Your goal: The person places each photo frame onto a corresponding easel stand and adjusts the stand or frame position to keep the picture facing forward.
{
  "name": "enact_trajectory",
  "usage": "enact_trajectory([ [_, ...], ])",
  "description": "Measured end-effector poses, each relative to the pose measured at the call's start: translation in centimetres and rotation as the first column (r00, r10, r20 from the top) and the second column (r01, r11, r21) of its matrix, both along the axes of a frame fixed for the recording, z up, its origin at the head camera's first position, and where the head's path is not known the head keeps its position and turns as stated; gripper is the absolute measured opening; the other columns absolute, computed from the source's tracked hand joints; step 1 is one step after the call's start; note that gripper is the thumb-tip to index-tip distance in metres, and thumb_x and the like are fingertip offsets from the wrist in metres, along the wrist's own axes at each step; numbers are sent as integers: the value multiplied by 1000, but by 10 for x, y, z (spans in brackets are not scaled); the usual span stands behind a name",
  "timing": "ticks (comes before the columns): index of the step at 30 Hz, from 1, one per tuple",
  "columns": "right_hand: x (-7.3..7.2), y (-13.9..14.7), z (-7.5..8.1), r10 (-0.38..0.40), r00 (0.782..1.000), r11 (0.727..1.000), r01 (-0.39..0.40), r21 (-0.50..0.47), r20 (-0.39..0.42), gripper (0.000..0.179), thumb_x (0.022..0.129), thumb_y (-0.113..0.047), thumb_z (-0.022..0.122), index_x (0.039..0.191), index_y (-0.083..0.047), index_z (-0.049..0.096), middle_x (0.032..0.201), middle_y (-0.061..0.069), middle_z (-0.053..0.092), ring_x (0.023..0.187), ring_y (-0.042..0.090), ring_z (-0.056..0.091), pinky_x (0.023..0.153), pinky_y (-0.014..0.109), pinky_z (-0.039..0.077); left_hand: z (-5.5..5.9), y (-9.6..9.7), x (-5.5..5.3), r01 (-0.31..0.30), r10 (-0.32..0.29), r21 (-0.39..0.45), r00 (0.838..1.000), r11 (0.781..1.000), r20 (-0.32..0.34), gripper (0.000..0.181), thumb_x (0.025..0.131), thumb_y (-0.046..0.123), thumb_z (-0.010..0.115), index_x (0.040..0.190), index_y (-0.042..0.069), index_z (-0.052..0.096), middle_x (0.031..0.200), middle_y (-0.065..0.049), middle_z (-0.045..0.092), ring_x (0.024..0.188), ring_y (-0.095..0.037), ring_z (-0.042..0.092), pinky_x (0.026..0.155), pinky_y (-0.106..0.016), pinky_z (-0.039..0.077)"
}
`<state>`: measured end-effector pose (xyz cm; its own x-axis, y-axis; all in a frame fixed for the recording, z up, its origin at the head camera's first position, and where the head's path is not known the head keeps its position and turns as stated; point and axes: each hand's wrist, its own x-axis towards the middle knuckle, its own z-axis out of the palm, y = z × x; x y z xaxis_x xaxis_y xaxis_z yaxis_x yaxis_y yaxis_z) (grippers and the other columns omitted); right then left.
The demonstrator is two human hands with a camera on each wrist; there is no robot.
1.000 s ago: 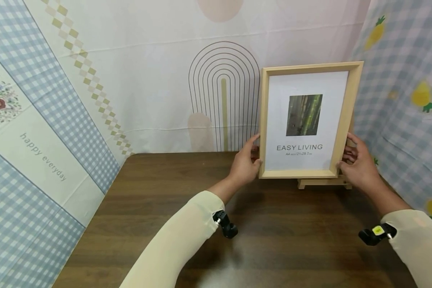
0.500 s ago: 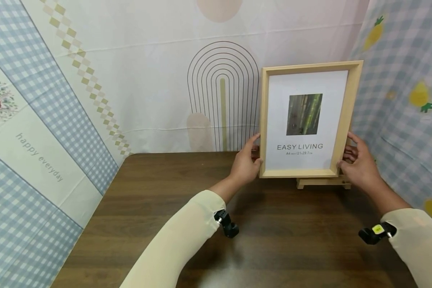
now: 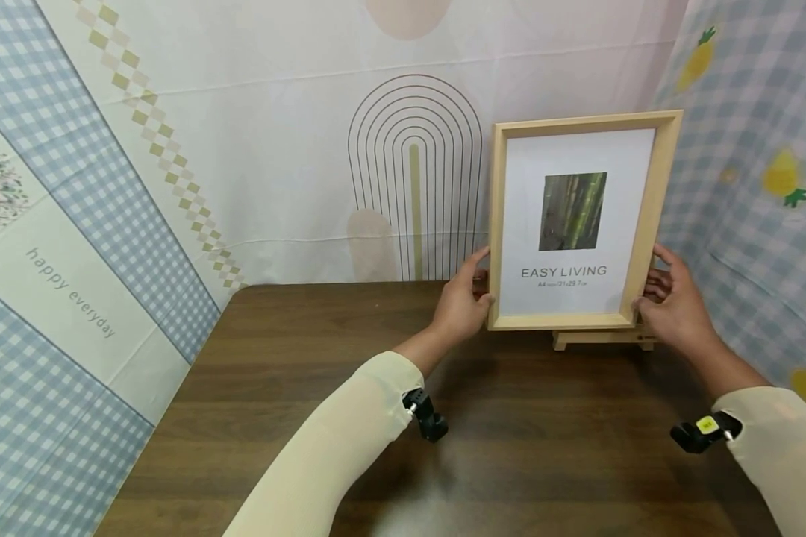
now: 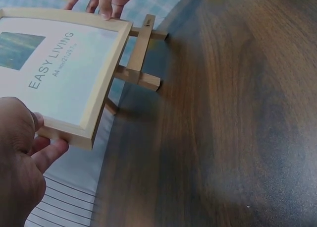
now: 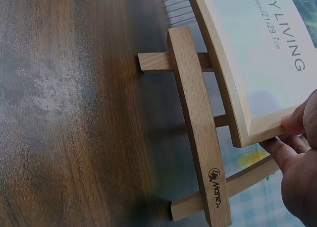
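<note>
A light wood picture frame point(image 3: 571, 287) stands upright between my hands, with a bamboo photo and the words "EASY LIVING" on its white insert. My left hand point(image 3: 462, 302) grips its lower left side, thumb at the front. On the opposite side my right hand point(image 3: 678, 307) pinches the lower right edge, thumb on the front rim point(image 5: 292, 122). Behind and below is a small wooden easel point(image 3: 601, 338), mostly hidden by the frame in the head view. In the right wrist view a gap shows between the frame's bottom edge and the easel's front bar point(image 5: 195, 123).
The easel's feet point(image 4: 153, 82) rest on a dark brown wooden table point(image 3: 309, 418), near its back right corner. A pale patterned cloth point(image 3: 275, 171) hangs behind the table, and a blue checked cloth point(image 3: 752, 246) with fruit prints hangs close by the right hand.
The frame has shifted slightly right and up in the head view, both hands moving with it. The easel stays in place, and the grip looks unchanged.
</note>
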<state>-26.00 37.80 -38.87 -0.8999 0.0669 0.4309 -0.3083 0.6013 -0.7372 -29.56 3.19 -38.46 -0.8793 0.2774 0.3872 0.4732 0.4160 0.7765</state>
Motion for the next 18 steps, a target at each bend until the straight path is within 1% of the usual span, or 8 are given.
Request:
enact_trajectory([
  [5, -1, 2, 1, -11, 1000, 1000, 11, 9, 2, 89, 90, 18, 55, 164, -13, 16, 134, 27, 47, 99, -5, 49, 80, 6, 43, 2, 2, 1, -2, 2, 3, 1000, 1000, 2, 82, 94, -2, 72, 160, 26, 33, 127, -10, 64, 106, -19, 68, 78, -22, 55],
  [9, -2, 4, 1, -12, 1000, 1000, 12, 5, -14, 88, 88, 18, 54, 163, -9, 17, 132, 26, 49, 99, -5, 50, 81, 6, 43, 2, 4, 2, -5, 5, 2, 1000, 1000, 10, 81, 94, -2, 72, 160, 26, 33, 126, -9, 64, 105, -19, 67, 78, -23, 55],
  [13, -2, 6, 1, -2, 1000, 1000, 2, -10, -24, 87, 88, 18, 53, 163, -9, 19, 128, 18, 52, 98, -5, 52, 81, 7, 43, 2, 6, 2, -8, 8, 0, 1000, 1000, 17, 81, 94, -1, 72, 160, 27, 33, 127, -8, 64, 104, -18, 67, 78, -22, 54],
  [16, 0, 6, 1, 4, 1000, 1000, -4, -21, -19, 88, 88, 18, 54, 163, -13, 19, 127, 11, 53, 98, -4, 52, 81, 7, 43, 1, 7, 2, -5, 5, 8, 1000, 1000, 19, 82, 94, -1, 72, 160, 27, 33, 126, -8, 64, 105, -18, 67, 78, -21, 54],
  [18, 1, 6, 2, -2, 1000, 1000, 2, -18, -16, 89, 88, 18, 54, 164, -16, 19, 127, 10, 53, 99, -4, 52, 81, 7, 43, 1, 7, 2, -3, 3, 11, 1000, 1000, 20, 82, 94, -1, 72, 160, 28, 33, 126, -8, 64, 105, -19, 68, 78, -21, 54],
])
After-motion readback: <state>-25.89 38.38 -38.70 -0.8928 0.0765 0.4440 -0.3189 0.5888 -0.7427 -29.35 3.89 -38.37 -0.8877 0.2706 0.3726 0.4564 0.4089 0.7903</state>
